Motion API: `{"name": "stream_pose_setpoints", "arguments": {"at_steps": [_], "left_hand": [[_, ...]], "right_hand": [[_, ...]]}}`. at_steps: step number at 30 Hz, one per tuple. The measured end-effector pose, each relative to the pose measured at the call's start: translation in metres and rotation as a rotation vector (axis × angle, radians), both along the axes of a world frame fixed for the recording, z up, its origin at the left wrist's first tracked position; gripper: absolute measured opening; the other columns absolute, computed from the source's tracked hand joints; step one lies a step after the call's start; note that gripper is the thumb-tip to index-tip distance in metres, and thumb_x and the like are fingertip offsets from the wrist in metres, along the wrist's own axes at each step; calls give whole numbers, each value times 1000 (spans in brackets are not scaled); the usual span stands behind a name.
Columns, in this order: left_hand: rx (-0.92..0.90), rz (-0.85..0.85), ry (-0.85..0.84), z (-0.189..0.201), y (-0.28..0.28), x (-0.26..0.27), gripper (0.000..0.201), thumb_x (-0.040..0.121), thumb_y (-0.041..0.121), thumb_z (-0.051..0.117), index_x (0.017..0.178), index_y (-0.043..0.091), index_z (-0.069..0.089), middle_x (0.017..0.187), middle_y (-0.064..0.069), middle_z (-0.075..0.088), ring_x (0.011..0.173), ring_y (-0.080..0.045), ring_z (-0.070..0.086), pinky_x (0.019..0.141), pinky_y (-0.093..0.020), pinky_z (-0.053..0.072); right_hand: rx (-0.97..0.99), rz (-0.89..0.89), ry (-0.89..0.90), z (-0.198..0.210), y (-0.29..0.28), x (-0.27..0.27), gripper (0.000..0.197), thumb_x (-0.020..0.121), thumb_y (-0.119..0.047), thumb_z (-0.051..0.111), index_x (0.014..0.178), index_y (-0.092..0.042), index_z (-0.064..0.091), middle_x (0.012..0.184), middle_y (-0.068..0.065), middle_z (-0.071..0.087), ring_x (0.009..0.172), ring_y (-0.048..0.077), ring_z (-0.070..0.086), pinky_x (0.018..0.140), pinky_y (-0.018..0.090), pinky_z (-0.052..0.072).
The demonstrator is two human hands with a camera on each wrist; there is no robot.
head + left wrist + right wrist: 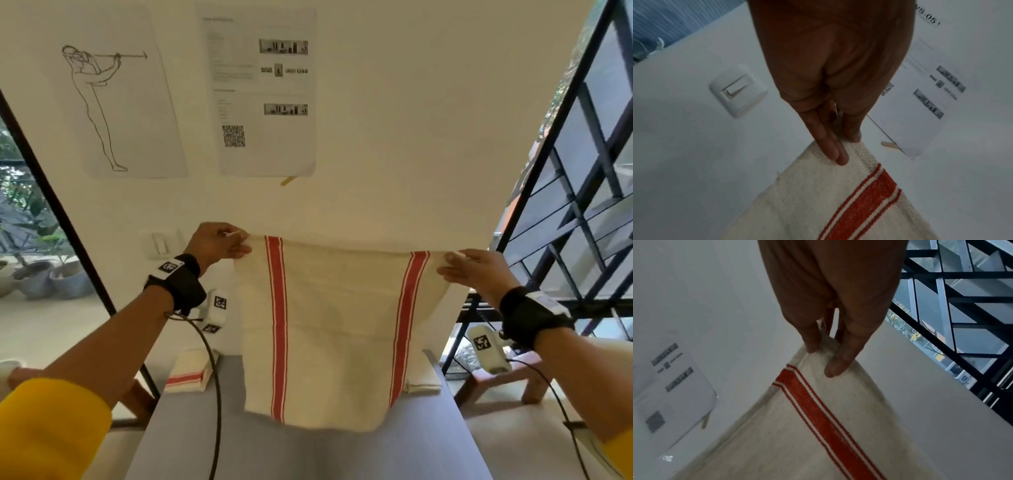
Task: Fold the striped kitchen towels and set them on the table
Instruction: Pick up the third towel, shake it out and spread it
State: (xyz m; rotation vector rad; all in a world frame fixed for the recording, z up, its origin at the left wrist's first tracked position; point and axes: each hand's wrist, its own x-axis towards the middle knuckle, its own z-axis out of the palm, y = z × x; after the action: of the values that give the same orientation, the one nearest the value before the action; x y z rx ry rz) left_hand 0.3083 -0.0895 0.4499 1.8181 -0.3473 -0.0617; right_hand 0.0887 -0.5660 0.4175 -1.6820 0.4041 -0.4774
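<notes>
I am holding a cream towel [335, 329] with two red stripes up in front of the wall, above the grey table [308, 452]. My left hand [219, 243] is pinching its top left corner and my right hand [476, 267] its top right corner. Its top edge is running left to right; its stripes are hanging down toward the table's near edge. Only the head view is showing a folded towel [190, 373] at the table's far left corner and another [423, 385], half hidden, at the far right. The wrist views are showing fingers [835, 152] and a thumb [840, 360] clamping cloth.
</notes>
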Motion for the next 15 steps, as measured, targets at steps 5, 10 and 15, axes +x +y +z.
{"name": "stream_pose_setpoints", "arguments": {"at_steps": [5,10,15], "left_hand": [[-19,-71,-55,-8,18,-41,22,99,11,66,112,-7,69,102,-28,74,94,-32,77,84,-33,64],[68,-110,-21,-37,57,-111,19,98,14,68,108,-1,72,93,-21,77,88,-29,78,82,-34,65],[194,-123,64,-109,83,-204,8,95,10,71,98,5,76,89,-12,79,83,-22,78,73,-24,62]], "right_hand": [[40,40,-121,-2,12,-49,92,56,-55,94,120,6,66,107,23,77,100,32,77,90,38,62],[90,68,-116,-32,29,-121,34,95,-15,67,121,7,67,114,27,74,110,38,72,94,36,60],[-55,85,53,-96,61,-223,24,100,-22,65,115,-7,75,105,10,80,101,23,77,92,33,60]]}}
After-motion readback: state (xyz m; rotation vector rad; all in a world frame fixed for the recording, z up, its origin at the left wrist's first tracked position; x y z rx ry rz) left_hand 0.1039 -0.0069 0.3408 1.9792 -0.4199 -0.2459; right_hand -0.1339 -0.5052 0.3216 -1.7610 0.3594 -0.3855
